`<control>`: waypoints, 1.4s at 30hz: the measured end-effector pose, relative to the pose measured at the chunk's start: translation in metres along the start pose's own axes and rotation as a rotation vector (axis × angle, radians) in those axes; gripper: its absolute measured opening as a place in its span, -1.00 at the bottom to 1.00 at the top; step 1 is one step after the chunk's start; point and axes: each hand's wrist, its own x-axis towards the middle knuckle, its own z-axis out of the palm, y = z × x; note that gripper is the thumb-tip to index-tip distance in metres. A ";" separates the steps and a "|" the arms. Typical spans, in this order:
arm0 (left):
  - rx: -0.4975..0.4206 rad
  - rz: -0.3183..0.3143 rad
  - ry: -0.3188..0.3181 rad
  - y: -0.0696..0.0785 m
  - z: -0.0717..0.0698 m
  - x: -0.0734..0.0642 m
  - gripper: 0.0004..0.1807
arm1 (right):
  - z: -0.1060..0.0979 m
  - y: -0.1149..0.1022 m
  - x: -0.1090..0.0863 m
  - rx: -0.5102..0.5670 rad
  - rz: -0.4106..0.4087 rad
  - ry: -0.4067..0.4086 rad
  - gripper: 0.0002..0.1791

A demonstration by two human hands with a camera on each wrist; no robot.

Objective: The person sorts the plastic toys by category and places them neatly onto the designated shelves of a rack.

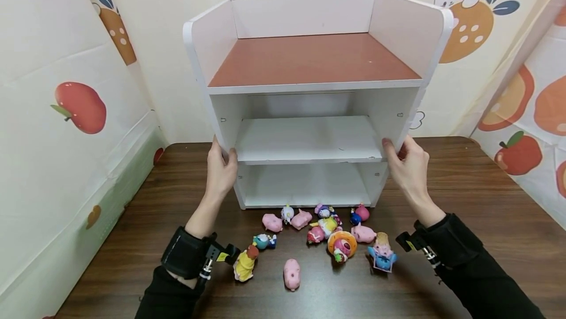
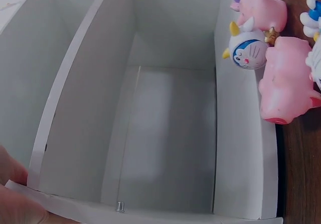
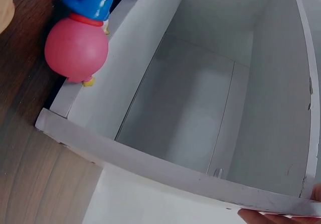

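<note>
A small white shelf unit [image 1: 309, 160] with a brown top board [image 1: 316, 61] stands at the back of the table. My left hand [image 1: 221, 169] grips its left side panel at the height of the middle shelf, thumb on the front edge and fingers around the outside. On the opposite side, my right hand [image 1: 409, 164] holds the right panel the same way. Both lower compartments are bare inside. In the left wrist view, a pink pig toy [image 2: 286, 81] and a white horned figurine [image 2: 246, 45] lie along the bottom edge; a round pink figure [image 3: 76, 48] shows in the right wrist view.
Several small toys lie on the dark wooden table [image 1: 177, 186] in front of the shelf. Among them are a yellow-dressed figure [image 1: 244, 264], a lone pink pig [image 1: 292, 275], an orange-ringed figure [image 1: 342, 246] and a blue-clothed figure [image 1: 382, 254]. Fruit-printed sheets [image 1: 44, 161] enclose the table.
</note>
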 end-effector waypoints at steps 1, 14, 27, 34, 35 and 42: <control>0.002 0.002 0.002 -0.003 0.000 0.001 -0.51 | 0.000 0.000 0.000 -0.002 0.000 -0.006 -0.69; 0.051 0.013 -0.024 -0.033 -0.001 0.007 -0.51 | -0.025 -0.016 -0.008 -0.052 -0.031 -0.347 -0.47; 0.083 0.029 -0.039 -0.031 -0.002 0.006 -0.52 | -0.050 -0.031 -0.043 -0.130 -0.174 -0.301 -0.44; 0.102 0.045 -0.029 -0.032 -0.002 0.006 -0.51 | -0.050 -0.030 -0.063 -0.228 -0.312 -0.329 -0.59; 0.105 0.043 -0.029 -0.032 -0.003 0.005 -0.51 | -0.050 -0.029 -0.066 -0.237 -0.324 -0.352 -0.60; 0.121 0.033 -0.030 -0.032 -0.005 0.004 -0.50 | -0.050 -0.019 -0.088 -0.272 -0.421 -0.537 -0.60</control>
